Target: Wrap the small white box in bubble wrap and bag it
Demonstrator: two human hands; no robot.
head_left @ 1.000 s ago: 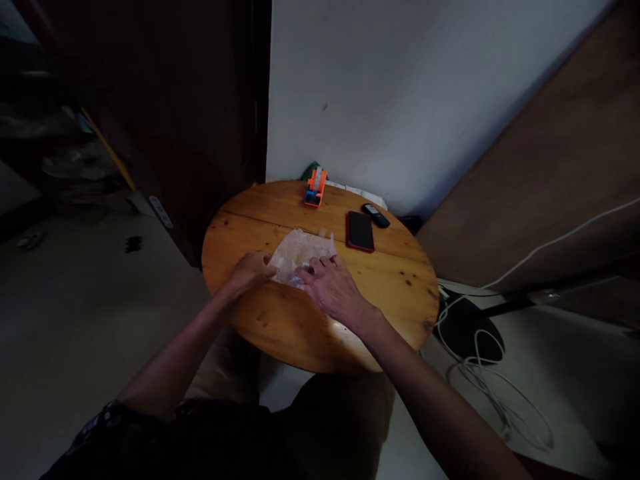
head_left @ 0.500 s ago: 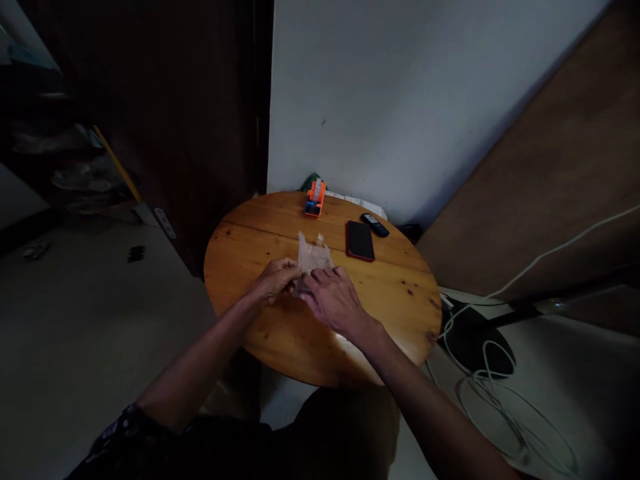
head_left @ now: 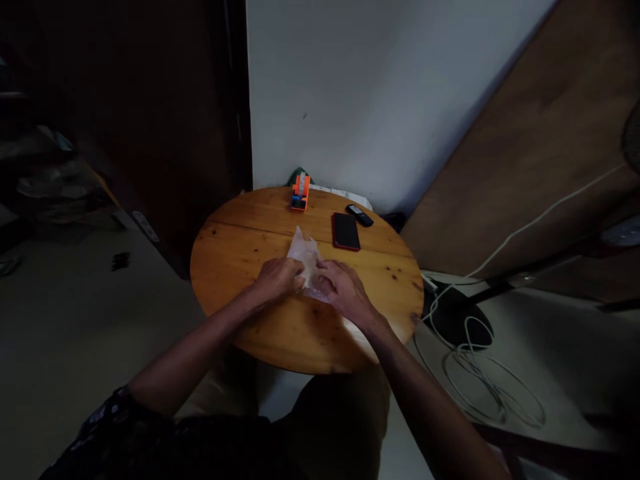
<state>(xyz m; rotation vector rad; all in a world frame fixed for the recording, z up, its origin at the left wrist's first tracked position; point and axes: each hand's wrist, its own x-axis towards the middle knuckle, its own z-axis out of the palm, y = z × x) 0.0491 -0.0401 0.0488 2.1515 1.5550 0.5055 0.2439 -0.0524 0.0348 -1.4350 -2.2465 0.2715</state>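
Observation:
A crumpled, translucent piece of bubble wrap (head_left: 306, 255) lies on the round wooden table (head_left: 225, 260), with a pointed corner sticking up at its far end. My left hand (head_left: 279, 277) is at its left edge, fingers curled and thumb pressed onto the plastic. From the right, my right hand (head_left: 344, 287) grips the wrap with bent fingers and thumb. The plastic spans the gap between both hands. Whether anything is inside its folds, I cannot tell.
Toward the back stand an orange tape dispenser (head_left: 301, 192), a dark phone with a red edge (head_left: 346, 231) and a small black remote or keypad phone (head_left: 360, 215). A wall (head_left: 350, 100) rises behind. Looped pale cable (head_left: 480, 367) lies on the floor at right.
My hands have moved apart, from close together over the wrap to its two sides, and more of the plastic shows between them. The whole view has shifted slightly.

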